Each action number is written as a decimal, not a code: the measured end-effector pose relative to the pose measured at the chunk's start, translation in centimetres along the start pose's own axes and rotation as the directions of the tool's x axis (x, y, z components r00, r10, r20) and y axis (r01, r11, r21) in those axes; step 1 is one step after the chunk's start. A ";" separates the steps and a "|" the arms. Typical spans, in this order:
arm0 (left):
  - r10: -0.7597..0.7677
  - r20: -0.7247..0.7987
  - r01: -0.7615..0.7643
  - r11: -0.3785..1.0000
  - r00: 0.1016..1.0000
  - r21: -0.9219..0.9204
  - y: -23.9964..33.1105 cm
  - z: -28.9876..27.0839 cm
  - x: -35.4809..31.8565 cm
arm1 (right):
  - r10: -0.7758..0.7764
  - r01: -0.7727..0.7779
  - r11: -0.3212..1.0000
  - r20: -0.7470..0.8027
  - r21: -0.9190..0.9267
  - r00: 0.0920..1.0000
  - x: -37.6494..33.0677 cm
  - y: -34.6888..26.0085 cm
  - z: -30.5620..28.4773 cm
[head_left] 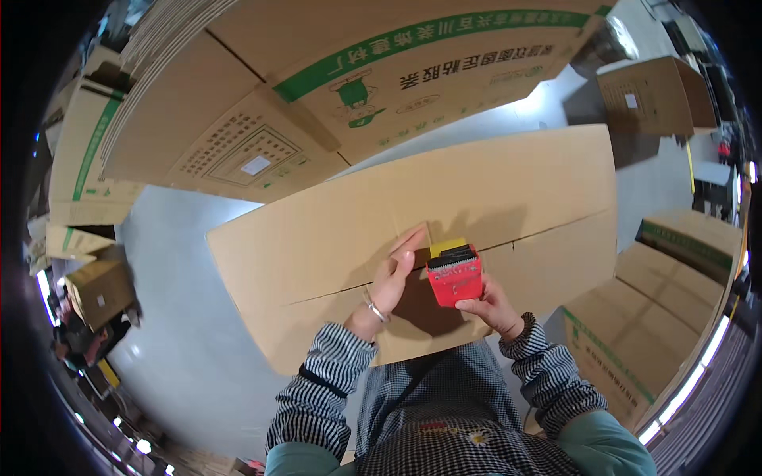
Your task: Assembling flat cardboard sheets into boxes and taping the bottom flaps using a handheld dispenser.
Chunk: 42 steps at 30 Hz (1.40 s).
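I saw the red plastic tape dispenser point(455, 278) standing on the centre seam of the plain brown cardboard box point(333, 238), its black toothed end pointing away from me, long axis crossing the seam. My right hand point(494, 305) gripped it from behind, fingers curled closed around it. My left hand point(394, 275) lay flat, fingers together, pressing the flaps just beside it. Printed cartons point(365, 87) stood beyond.
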<state>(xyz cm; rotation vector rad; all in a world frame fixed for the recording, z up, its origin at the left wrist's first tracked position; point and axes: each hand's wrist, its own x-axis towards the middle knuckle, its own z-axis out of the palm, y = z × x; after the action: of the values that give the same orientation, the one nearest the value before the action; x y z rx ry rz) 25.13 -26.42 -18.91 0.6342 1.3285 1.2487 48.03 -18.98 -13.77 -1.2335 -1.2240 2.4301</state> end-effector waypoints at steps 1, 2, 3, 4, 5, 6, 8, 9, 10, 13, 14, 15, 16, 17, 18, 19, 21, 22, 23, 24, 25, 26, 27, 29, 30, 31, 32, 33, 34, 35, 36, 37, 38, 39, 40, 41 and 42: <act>-0.002 0.017 0.002 1.000 1.000 0.011 0.1 0.2 0.7 | -0.006 0.009 0.998 0.038 -0.067 0.999 0.1 -0.7 0.1; -0.031 0.137 0.047 0.992 0.990 -0.115 0.2 0.3 1.2 | -0.074 0.078 0.992 0.035 -0.101 0.997 0.2 -1.3 0.6; -0.046 0.255 0.107 0.967 0.966 -0.232 0.5 0.2 1.8 | -0.085 0.087 0.992 0.026 -0.091 0.996 0.3 -1.4 0.9; -0.043 0.270 0.108 0.967 0.962 -0.230 1.6 0.5 2.6 | -0.052 0.053 0.998 0.019 -0.042 0.998 0.2 -1.5 0.7; -0.181 0.342 0.272 0.932 0.922 -0.240 3.6 1.0 3.3 | -0.021 0.021 1.000 0.017 0.009 1.000 0.1 -1.5 0.6; -0.310 0.412 0.429 0.872 0.857 -0.236 5.1 1.4 4.0 | -0.031 0.031 0.999 0.008 0.012 0.999 0.0 -1.8 0.5; -0.388 0.424 0.520 0.813 0.819 -0.261 6.3 2.1 5.2 | -0.064 0.062 0.997 -0.034 -0.053 0.997 -0.1 -2.5 0.5; -0.463 0.431 0.606 0.740 0.774 -0.292 6.5 2.5 6.0 | -0.074 0.071 0.996 -0.041 -0.052 0.996 -0.2 -2.6 0.4; -0.463 0.425 0.599 0.751 0.778 -0.279 6.5 2.4 7.2 | -0.118 0.113 0.992 -0.117 -0.048 0.986 0.0 -2.6 0.7; -0.404 -0.021 0.401 0.900 0.915 0.170 5.9 3.3 14.1 | -0.144 0.135 0.990 -0.302 -0.052 0.942 -0.8 -3.9 1.0; -0.219 -0.154 0.265 0.868 0.963 0.419 6.4 3.7 17.3 | -0.114 0.102 0.993 -0.405 -0.052 0.907 -1.6 -4.3 1.1; 0.089 -0.145 0.010 0.822 0.985 0.570 6.6 2.3 20.7 | -0.129 0.119 0.992 -0.398 -0.050 0.908 -2.2 -4.5 1.6; 0.385 -0.089 -0.216 0.677 0.919 0.704 6.4 0.3 23.3 | -0.051 0.014 0.996 -0.449 -0.085 0.892 -2.5 -4.1 1.9; 0.388 -0.083 -0.224 0.680 0.918 0.698 6.3 0.5 24.5 | 0.030 -0.108 0.987 -0.524 -0.119 0.851 -3.2 -3.9 1.4; 0.393 -0.039 -0.186 0.518 0.919 0.835 6.1 0.7 25.4 | 0.022 -0.117 0.983 -0.541 -0.141 0.841 -3.0 -3.4 1.2; 0.381 0.004 -0.139 0.329 0.924 0.934 5.9 0.8 25.8 | 0.026 -0.121 0.983 -0.546 -0.138 0.838 -2.9 -3.0 1.2; 0.335 0.074 -0.041 -0.105 0.939 0.994 5.8 0.3 25.7 | 0.060 -0.114 0.991 -0.547 -0.065 0.835 -2.0 -2.1 1.3; 0.291 0.104 -0.009 -0.310 0.951 0.951 5.3 0.5 25.2 | 0.027 -0.103 0.989 -0.567 -0.103 0.823 -1.9 -1.4 0.7; 0.275 0.113 -0.028 -0.294 0.955 0.955 5.3 0.9 23.8 | 0.042 -0.122 0.988 -0.585 -0.099 0.810 -2.2 -1.1 -0.2; 0.357 0.176 -0.190 0.004 0.917 0.982 5.8 0.9 21.1 | 0.021 -0.101 0.990 -0.599 -0.100 0.800 -2.4 -0.5 -0.9; 0.453 0.197 -0.350 0.285 0.870 0.892 5.8 1.2 18.0 | -0.006 -0.072 0.992 -0.610 -0.103 0.793 -2.5 -0.2 -1.2; 0.438 0.191 -0.320 0.243 0.878 0.916 4.0 1.4 13.1 | 0.020 -0.129 0.982 -0.600 -0.140 0.800 -2.3 0.0 -1.4; 0.430 0.184 -0.296 0.211 0.884 0.932 1.2 2.0 7.5 | 0.020 -0.136 0.981 -0.617 -0.141 0.786 -2.6 0.5 -2.0; 0.120 0.118 -0.147 0.276 0.986 0.950 -2.4 6.3 -2.8 | 0.006 -0.055 0.996 -0.582 -0.066 0.813 -3.1 1.0 -2.3; 0.114 0.107 -0.134 0.269 0.988 0.954 -3.1 5.8 -3.6 | -0.002 -0.004 1.000 -0.526 -0.010 0.851 -4.0 -0.8 -0.7; 0.065 0.078 -0.089 0.184 0.995 0.979 -4.2 6.0 -4.3 | 0.011 -0.019 1.000 -0.528 -0.010 0.849 -6.1 -0.8 0.1; 0.022 0.041 -0.043 0.090 0.999 0.995 -4.9 5.9 -4.9 | -0.032 -0.019 0.995 -0.515 -0.094 0.856 -8.5 -0.2 1.1; 0.013 0.033 -0.034 0.094 0.999 0.995 -5.6 5.7 -5.3 | -0.073 -0.019 0.984 -0.497 -0.178 0.865 -11.3 1.0 2.1; 0.057 0.050 -0.053 0.046 0.997 0.998 -6.0 5.2 -4.5 | -0.007 -0.089 0.983 -0.522 -0.159 0.853 -14.4 3.5 2.7; 0.096 0.067 -0.067 -0.003 0.993 0.998 -6.5 4.5 -4.1 | 0.064 -0.163 0.977 -0.544 -0.136 0.836 -18.0 7.4 3.2; 0.140 0.085 -0.086 -0.003 0.986 0.996 -6.6 4.5 -4.0 | 0.151 -0.287 0.948 -0.599 -0.138 0.786 -22.2 11.2 3.4; 0.147 0.080 -0.083 0.013 0.986 0.996 -6.6 5.3 -3.8 | 0.226 -0.408 0.903 -0.657 -0.136 0.720 -24.6 14.4 2.8; 0.124 0.084 -0.088 0.023 0.989 0.996 -6.4 5.4 -4.0 | 0.225 -0.410 0.901 -0.654 -0.142 0.722 -24.1 17.3 2.1; 0.105 0.085 -0.089 0.035 0.991 0.995 -6.3 5.6 -4.2 | 0.227 -0.424 0.895 -0.675 -0.140 0.702 -23.4 20.2 1.2; 0.108 0.075 -0.080 0.044 0.991 0.996 -6.6 5.8 -4.7 | 0.229 -0.439 0.888 -0.697 -0.137 0.679 -22.8 22.8 0.2; 0.108 0.081 -0.086 0.036 0.991 0.996 -6.7 5.9 -5.4 | 0.271 -0.442 0.891 -0.664 -0.100 0.697 -18.8 23.3 -0.8; 0.123 0.103 -0.109 0.050 0.987 0.993 -6.8 7.4 -5.1 | 0.214 -0.409 0.899 -0.656 -0.158 0.724 -14.8 23.7 -3.5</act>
<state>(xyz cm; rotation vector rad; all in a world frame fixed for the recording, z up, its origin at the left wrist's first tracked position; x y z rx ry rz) 35.09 -30.88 -21.69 1.7732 2.1314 0.1263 65.22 -39.23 -23.13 -2.2709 -1.2472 1.7525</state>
